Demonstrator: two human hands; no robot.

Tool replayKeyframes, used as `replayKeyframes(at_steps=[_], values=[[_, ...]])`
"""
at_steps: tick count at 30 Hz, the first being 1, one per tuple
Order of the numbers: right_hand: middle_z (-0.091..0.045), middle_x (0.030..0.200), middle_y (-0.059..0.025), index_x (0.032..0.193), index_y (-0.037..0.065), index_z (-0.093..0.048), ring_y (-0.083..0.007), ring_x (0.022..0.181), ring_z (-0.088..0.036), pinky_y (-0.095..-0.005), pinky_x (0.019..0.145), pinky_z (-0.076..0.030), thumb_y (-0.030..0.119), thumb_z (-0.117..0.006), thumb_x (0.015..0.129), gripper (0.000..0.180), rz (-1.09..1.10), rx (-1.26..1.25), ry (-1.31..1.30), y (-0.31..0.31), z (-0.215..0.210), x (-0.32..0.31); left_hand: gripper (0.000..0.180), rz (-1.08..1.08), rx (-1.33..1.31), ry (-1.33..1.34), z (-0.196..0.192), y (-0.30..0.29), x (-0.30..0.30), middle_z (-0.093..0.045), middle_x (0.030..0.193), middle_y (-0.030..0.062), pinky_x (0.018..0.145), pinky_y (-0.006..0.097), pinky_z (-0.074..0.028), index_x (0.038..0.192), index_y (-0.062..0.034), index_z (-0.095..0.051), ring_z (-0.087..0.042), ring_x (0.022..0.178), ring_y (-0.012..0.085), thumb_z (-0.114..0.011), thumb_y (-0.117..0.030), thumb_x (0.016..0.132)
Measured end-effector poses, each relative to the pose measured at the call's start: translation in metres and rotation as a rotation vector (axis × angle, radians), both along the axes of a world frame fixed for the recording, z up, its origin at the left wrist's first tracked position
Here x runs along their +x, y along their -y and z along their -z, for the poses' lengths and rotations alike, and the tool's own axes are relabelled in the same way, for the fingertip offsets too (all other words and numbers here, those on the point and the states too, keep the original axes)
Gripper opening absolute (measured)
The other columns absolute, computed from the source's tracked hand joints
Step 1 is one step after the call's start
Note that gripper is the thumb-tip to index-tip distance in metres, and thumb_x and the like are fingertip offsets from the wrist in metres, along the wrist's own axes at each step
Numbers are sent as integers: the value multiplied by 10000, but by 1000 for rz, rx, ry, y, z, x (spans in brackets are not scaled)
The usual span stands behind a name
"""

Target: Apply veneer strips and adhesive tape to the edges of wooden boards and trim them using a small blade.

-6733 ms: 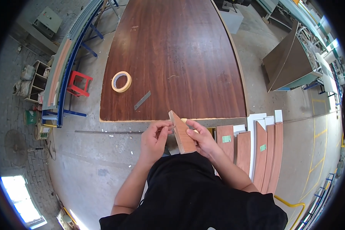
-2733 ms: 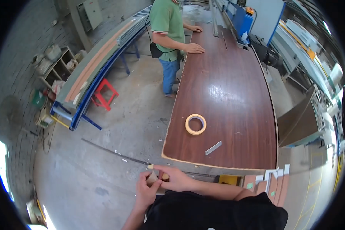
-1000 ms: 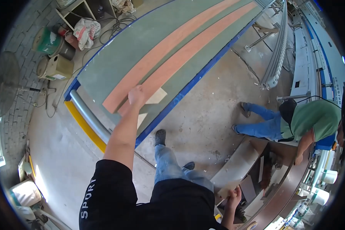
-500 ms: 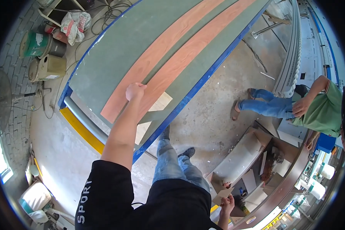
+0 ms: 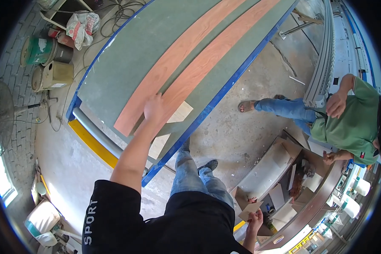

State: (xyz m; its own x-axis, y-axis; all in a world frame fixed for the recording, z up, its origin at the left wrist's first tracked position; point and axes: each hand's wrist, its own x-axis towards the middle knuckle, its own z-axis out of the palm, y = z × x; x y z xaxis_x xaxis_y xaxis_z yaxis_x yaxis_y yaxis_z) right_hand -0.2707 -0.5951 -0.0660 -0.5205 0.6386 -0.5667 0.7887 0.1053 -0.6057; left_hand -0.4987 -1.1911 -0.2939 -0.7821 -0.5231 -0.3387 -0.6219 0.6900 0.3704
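Two long reddish wood strips (image 5: 192,80) lie side by side on the green tabletop (image 5: 110,70), with a narrow gap between them. My left hand (image 5: 153,108) is over that gap near the strips' close end, fingers drawn together and pressed down; what they hold, if anything, is hidden. Pale flat pieces (image 5: 180,112) stick out from beneath the right strip. Down at my right side, my right hand (image 5: 255,221) is closed on a small beige flat panel (image 5: 250,210), above an open-topped cabinet (image 5: 262,163) with offcuts in it.
A blue frame edge (image 5: 224,91) borders the table; a grey roller (image 5: 95,129) and yellow bar (image 5: 93,144) run along its near left end. A co-worker in green (image 5: 347,114) stands at right. Buckets (image 5: 57,75) and loose cables (image 5: 122,12) sit at upper left.
My left hand has turned and flattened lower over the gap. The beige panel in my right hand has risen slightly and tilted. The co-worker has stepped and shifted their arms.
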Motion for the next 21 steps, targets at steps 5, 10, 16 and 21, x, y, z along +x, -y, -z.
replayKeyframes(at_steps=[5, 10, 16, 21], values=[[-562, 742, 19, 1226, 9, -523, -68, 546, -531, -187, 450, -389, 16, -654, 752, 493, -2, 13, 19, 9, -2, -6, 699, 229, -272, -53, -8, -54, 19, -235, 1495, 216, 1118, 424, -242, 1398, 51, -298, -240, 1379, 363, -510, -400, 907], [-565, 749, 15, 1238, 5, -510, -72, 548, -537, -188, 447, -394, 11, -662, 744, 517, -8, 13, 22, 10, 0, -1, 730, 284, -214, -75, 2, -49, 18, -225, 1506, 203, 1146, 418, -190, 1419, 36, -276, -207, 1399, 348, -498, -433, 906], [-579, 786, -2, 1236, 8, -511, -87, 579, -563, -205, 455, -423, -5, -659, 743, 515, -24, -13, 9, 3, 6, 1, 720, 117, -209, -93, 0, -54, 16, -254, 1488, 219, 1140, 419, -214, 1402, 60, -291, -243, 1384, 354, -507, -413, 904], [-587, 808, -10, 1233, 12, -514, -99, 621, -584, -207, 472, -437, -15, -656, 745, 509, -59, -26, 31, 4, 4, -2, 693, 163, -231, -45, -4, -57, 19, -241, 1495, 219, 1145, 414, -202, 1405, 59, -292, -234, 1390, 344, -481, -394, 916]])
